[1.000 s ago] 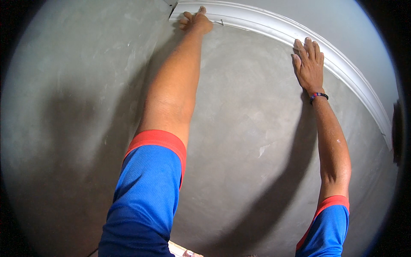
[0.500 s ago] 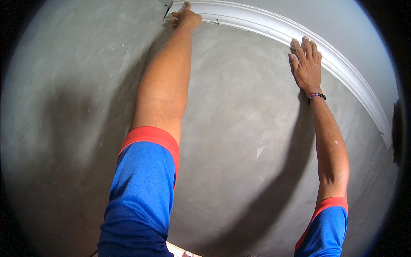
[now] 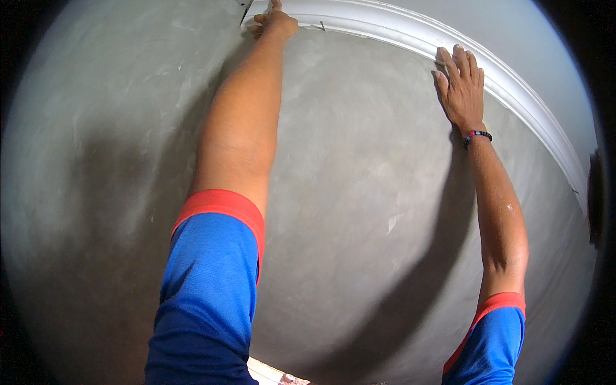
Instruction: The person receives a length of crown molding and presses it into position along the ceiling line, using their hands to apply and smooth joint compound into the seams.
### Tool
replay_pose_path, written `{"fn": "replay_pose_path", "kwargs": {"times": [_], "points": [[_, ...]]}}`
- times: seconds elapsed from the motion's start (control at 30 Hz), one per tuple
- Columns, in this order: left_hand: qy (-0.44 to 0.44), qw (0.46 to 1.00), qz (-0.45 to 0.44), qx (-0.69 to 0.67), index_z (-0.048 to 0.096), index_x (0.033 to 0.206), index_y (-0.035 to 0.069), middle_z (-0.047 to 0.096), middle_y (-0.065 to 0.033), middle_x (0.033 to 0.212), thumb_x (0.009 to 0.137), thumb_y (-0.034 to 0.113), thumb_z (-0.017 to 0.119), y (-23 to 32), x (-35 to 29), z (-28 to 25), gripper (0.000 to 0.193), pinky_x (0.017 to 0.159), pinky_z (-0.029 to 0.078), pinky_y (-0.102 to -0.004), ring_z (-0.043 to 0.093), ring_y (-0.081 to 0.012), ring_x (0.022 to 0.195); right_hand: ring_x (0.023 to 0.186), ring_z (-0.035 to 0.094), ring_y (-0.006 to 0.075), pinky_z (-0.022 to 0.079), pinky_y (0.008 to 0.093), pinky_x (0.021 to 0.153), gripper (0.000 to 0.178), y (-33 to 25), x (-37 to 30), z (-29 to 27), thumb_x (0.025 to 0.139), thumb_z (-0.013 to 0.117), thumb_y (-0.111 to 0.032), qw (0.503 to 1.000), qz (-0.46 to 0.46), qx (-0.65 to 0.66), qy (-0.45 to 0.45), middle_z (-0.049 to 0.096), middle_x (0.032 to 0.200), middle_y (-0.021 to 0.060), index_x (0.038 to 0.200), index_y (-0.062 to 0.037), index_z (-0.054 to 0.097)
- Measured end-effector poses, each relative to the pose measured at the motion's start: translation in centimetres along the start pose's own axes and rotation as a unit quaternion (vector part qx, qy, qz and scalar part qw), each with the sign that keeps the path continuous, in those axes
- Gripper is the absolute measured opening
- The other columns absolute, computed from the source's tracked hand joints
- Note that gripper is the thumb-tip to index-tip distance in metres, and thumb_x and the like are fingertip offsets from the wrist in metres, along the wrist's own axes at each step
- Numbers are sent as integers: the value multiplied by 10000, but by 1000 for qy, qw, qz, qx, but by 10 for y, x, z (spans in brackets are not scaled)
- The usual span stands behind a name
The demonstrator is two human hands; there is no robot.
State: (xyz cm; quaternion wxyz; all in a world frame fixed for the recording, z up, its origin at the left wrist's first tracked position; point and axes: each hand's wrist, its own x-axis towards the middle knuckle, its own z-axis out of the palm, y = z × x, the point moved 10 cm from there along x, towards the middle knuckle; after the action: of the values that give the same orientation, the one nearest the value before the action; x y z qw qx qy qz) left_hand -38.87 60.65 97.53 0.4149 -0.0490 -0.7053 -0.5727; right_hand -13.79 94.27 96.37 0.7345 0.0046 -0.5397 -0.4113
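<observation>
A long white crown moulding (image 3: 385, 27) runs along the top of the grey wall, where it meets the ceiling. My left hand (image 3: 276, 23) is raised to the moulding's left end, fingers spread against it, one fingertip near the top edge of the view. Farther right, my right hand (image 3: 461, 86) lies flat with its fingers stretched up over the moulding's lower edge. A beaded bracelet (image 3: 478, 136) circles my right wrist. Just right of my left hand, a nail (image 3: 323, 26) sticks out at the moulding's lower edge. Another small nail (image 3: 575, 191) shows near its right end.
The grey plastered wall (image 3: 346, 160) fills most of the view, with shadows of my arms on it. Above the moulding is the pale ceiling (image 3: 507, 29). A dark object (image 3: 596, 199) stands at the far right rim, and a bright strip (image 3: 269, 372) shows at the bottom.
The view has shifted slightly, so the moulding and both hands appear a little higher. Both hands stay against the moulding in much the same pose.
</observation>
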Motion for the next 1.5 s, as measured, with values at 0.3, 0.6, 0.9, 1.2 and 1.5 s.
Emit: {"fn": "replay_pose_path", "kwargs": {"times": [0.3,0.6,0.9,1.2,1.5], "points": [[168,968,156,-103,313,1509,136,285,-153,1530,932,216,614,39,-84,-14,656,1179,152,-601,235,-361,1431,1450,250,306,216,555,1180,537,1,0,5,999,406,-502,999,-9,33,25,307,1560,67,1499,-317,342],[101,888,423,-152,534,1362,104,376,-182,1399,873,291,648,171,-235,87,536,1103,261,-518,343,-376,1268,1403,304,344,265,516,1128,517,-3,5,-15,982,453,-397,999,-17,30,11,378,1509,127,1471,-233,411],[212,861,459,-56,516,1396,187,332,-163,1473,910,377,608,163,-212,115,530,1116,266,-516,282,-380,1332,1391,275,452,205,593,1146,539,45,-11,-63,934,472,-258,977,78,185,72,357,1466,259,1418,-26,419],[206,882,424,8,502,1412,206,347,-116,1473,943,469,547,162,-214,117,539,1128,243,-469,272,-320,1341,1369,298,421,220,674,1084,499,91,-31,-58,916,512,-257,985,101,132,42,395,1436,222,1358,-27,481],[214,877,431,-4,503,1411,198,347,-111,1476,940,458,545,168,-218,117,539,1142,248,-470,258,-326,1360,1352,323,428,221,686,1077,524,125,-51,-43,926,527,-301,981,156,107,-45,376,1446,260,1364,-17,485]]}}
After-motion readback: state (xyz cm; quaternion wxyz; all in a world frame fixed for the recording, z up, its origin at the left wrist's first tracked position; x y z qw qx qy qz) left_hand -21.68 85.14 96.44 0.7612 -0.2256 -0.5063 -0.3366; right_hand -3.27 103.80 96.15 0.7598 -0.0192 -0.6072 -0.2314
